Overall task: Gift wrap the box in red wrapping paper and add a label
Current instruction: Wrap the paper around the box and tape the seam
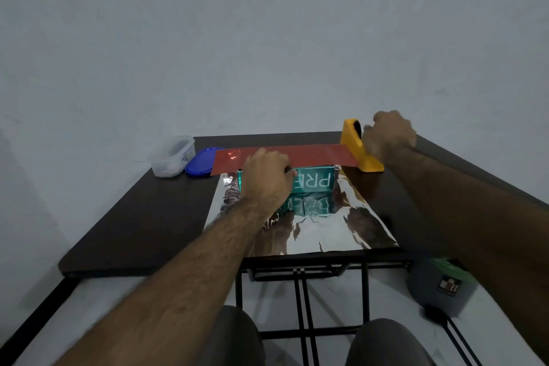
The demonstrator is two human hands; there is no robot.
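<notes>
A teal box point(315, 181) with white letters lies on the wrapping paper, whose silver underside point(312, 229) faces up toward me. The paper's far flap, red side up point(312, 154), is folded over the top of the box. My left hand point(267, 178) presses that flap down on the box's left part, fingers curled over its edge. My right hand point(389, 135) is at the yellow tape dispenser point(356, 145) at the far right of the table, fingers bent at its top; any tape between them is too small to see.
The dark table point(142, 217) carries a clear plastic container point(172, 156) and its blue lid point(200, 162) at the far left. A grey bin point(442, 288) stands on the floor at the right. A bare wall rises just behind the table.
</notes>
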